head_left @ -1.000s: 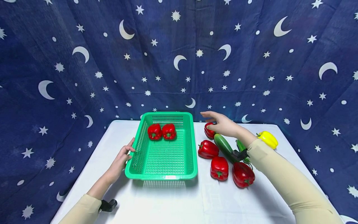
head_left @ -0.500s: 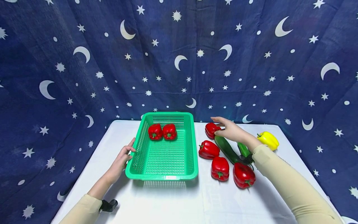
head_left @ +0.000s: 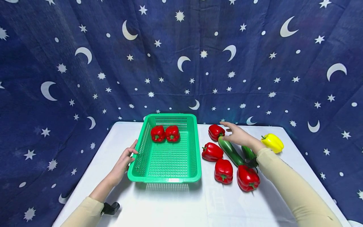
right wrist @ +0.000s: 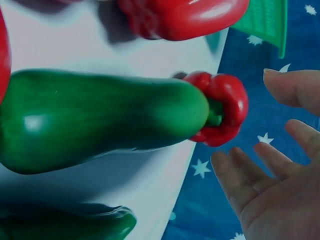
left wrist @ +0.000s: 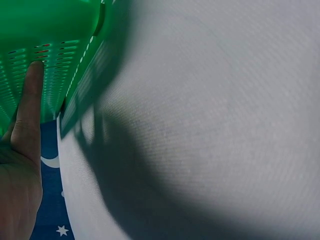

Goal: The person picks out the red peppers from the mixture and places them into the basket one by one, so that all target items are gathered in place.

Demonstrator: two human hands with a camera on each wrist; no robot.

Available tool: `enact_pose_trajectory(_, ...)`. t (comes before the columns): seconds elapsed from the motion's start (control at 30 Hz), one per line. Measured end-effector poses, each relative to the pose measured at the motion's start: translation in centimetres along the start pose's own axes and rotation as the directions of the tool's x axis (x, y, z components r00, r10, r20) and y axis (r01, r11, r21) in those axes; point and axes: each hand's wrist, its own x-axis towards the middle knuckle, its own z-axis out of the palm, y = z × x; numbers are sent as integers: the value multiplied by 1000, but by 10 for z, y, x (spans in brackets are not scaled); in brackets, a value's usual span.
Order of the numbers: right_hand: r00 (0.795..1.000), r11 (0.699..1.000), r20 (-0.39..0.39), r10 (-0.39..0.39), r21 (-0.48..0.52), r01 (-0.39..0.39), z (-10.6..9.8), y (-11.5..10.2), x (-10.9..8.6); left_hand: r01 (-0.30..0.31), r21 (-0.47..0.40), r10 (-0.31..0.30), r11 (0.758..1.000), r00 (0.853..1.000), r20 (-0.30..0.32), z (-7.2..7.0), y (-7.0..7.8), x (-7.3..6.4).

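A green perforated basket [head_left: 164,179] stands on the white table, holding a red bell pepper [head_left: 158,133] and a second red bell pepper [head_left: 172,133] side by side at its far end. My left hand [head_left: 122,164] grips its left rim; in the left wrist view one straight finger [left wrist: 31,95] lies against the outer wall. Fingers spread, my right hand [head_left: 238,136] hovers near the tip of a zucchini [head_left: 231,151], beside the far red bell pepper [head_left: 216,132]. Up close in the right wrist view, nothing lies between thumb and fingers, and the zucchini [right wrist: 105,112] overlaps that pepper [right wrist: 232,102].
Right of the basket lie more red bell peppers, one sideways [head_left: 212,152], one in front [head_left: 223,171] and one darker [head_left: 248,178]. A long green vegetable [head_left: 247,152] is partly under my right wrist. A yellow bell pepper [head_left: 272,143] lies farther right. A starry blue cloth [head_left: 181,78] hangs behind.
My right hand has moved right and slightly nearer to me, away from above the far red bell pepper, uncovering it. The left hand and the basket have stayed put.
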Motion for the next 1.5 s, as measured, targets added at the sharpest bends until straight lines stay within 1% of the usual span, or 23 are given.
enact_pose_trajectory(0.23, 999, 999, 4, 36, -13, -36, 1, 8, 5, -27, -19, 27, 999, 1000, 7, 1, 2, -1)
enact_pose_trajectory(0.33, 998, 998, 6, 59, -1, -59, 1, 10, 8, -31, -16, 31, 999, 999, 10, 1, 3, -1)
enact_pose_trajectory(0.43, 998, 998, 5, 69, 8, -69, 2, 12, 12, -31, -13, 31, 999, 999, 13, 1, 3, 0)
enact_pose_trajectory(0.6, 998, 998, 5, 60, -1, -60, 3, 17, 20, -25, -5, 26, 1000, 1000, 15, 1, 2, 0)
enact_pose_trajectory(0.87, 994, 994, 16, 106, 18, -107, 5, 21, 29, -30, -6, 30, 1000, 999, 17, 1, 3, -1)
enact_pose_trajectory(1.27, 995, 995, -8, 102, 22, -102, 5, 25, 37, -20, -3, 20, 1000, 1000, 11, 1, 5, -1)
enact_pose_trajectory(1.5, 997, 996, -9, 76, 43, -75, 8, 26, 42, -29, -1, 29, 1000, 999, 13, 1, 4, -2)
